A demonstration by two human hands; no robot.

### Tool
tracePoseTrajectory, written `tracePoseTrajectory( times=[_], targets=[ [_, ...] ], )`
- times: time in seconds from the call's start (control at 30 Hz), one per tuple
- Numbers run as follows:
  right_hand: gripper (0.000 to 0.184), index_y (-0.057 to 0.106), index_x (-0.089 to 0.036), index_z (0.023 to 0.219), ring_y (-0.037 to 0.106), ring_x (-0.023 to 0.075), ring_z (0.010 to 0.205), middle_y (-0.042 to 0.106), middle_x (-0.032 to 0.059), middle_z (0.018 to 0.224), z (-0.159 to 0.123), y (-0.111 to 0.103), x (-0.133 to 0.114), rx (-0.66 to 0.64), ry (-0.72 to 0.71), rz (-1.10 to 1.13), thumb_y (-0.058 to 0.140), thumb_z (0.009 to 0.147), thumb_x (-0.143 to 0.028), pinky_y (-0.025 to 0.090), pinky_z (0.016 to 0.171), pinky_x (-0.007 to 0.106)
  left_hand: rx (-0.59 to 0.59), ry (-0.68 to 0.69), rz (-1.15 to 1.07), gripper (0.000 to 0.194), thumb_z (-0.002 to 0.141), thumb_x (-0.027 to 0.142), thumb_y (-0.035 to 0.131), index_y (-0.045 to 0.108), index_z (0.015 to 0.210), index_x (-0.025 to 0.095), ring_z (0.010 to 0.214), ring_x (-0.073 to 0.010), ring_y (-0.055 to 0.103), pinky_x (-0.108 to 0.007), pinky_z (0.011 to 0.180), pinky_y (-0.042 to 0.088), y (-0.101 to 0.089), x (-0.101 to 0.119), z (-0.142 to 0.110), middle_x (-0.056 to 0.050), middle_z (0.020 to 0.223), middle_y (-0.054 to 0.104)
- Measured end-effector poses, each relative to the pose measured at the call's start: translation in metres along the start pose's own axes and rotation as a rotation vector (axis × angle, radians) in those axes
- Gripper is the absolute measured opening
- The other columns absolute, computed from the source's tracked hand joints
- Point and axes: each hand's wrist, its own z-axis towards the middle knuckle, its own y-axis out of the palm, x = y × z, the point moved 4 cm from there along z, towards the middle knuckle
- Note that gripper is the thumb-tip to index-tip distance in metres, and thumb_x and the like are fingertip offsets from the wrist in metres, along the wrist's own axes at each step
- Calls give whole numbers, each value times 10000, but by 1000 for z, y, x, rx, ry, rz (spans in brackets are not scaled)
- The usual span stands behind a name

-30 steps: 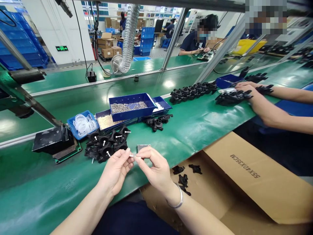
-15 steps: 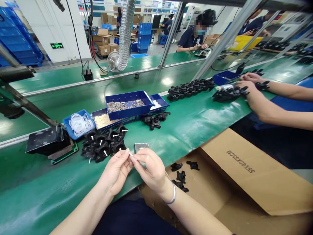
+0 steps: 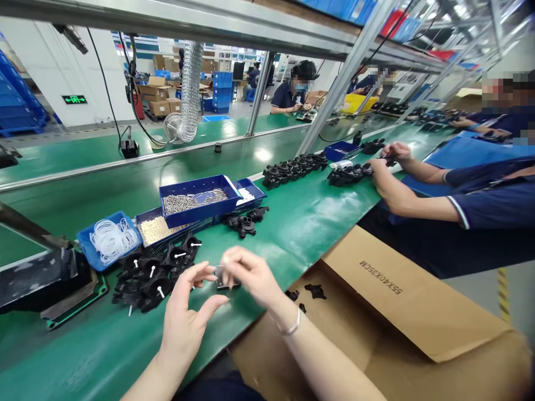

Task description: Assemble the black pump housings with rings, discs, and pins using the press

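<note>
My left hand (image 3: pixel 188 309) is open above the green bench, thumb and fingers wide apart, with nothing visible between them. Just right of it, my right hand (image 3: pixel 253 278) is bent over a small silvery metal block (image 3: pixel 221 283). Its fingertips are smeared by motion, so I cannot make out what they hold. Behind my left hand lies a cluster of black plastic housings (image 3: pixel 156 287), several with a white pin (image 3: pixel 160 292) sticking out. Farther back, more black plastic parts (image 3: pixel 246 224) rest in front of the blue bins.
A blue bin of metal pins (image 3: pixel 196 213) sits partly over a bin of beige pieces (image 3: pixel 156 242). Left of them is a bin of white rings (image 3: pixel 111 264). A cardboard box (image 3: pixel 401 312) with black parts stands below the bench edge. A co-worker's hands (image 3: pixel 387 159) work at right.
My hands held a small white pin between them at the fingertips. Now they are apart: the left has opened, and the right has moved over the metal block. The view has shifted right and up.
</note>
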Motion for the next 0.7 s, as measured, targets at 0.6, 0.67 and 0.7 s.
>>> tracePoseTrajectory(
  times=[0.6, 0.67, 0.7],
  targets=[
    [52, 735, -247, 896, 674, 201, 962, 640, 59, 1035, -49, 22, -10, -52, -146, 3, 690, 922, -244, 546, 937, 401, -112, -791, -1165, 552, 992, 597, 437, 584, 1308, 170, 839, -156, 706, -258, 742, 573, 45, -14, 2, -129, 1139, 721],
    [60, 732, -255, 919, 697, 207, 958, 647, 57, 1067, -64, 36, -6, -96, -117, 135, 692, 917, -210, 571, 916, 420, -100, -792, -1196, 556, 976, 621, 448, 556, 1355, 230, 678, -130, 672, -197, 502, 493, 43, -15, 3, -94, 1023, 734],
    [58, 727, -251, 925, 710, 209, 940, 655, 61, 1094, -67, 40, -5, -108, -84, 190, 689, 920, -209, 591, 883, 420, -88, -773, -1187, 552, 968, 623, 464, 545, 1371, 255, 660, -134, 666, -183, 448, 448, 40, -14, 4, -79, 972, 730]
  ],
)
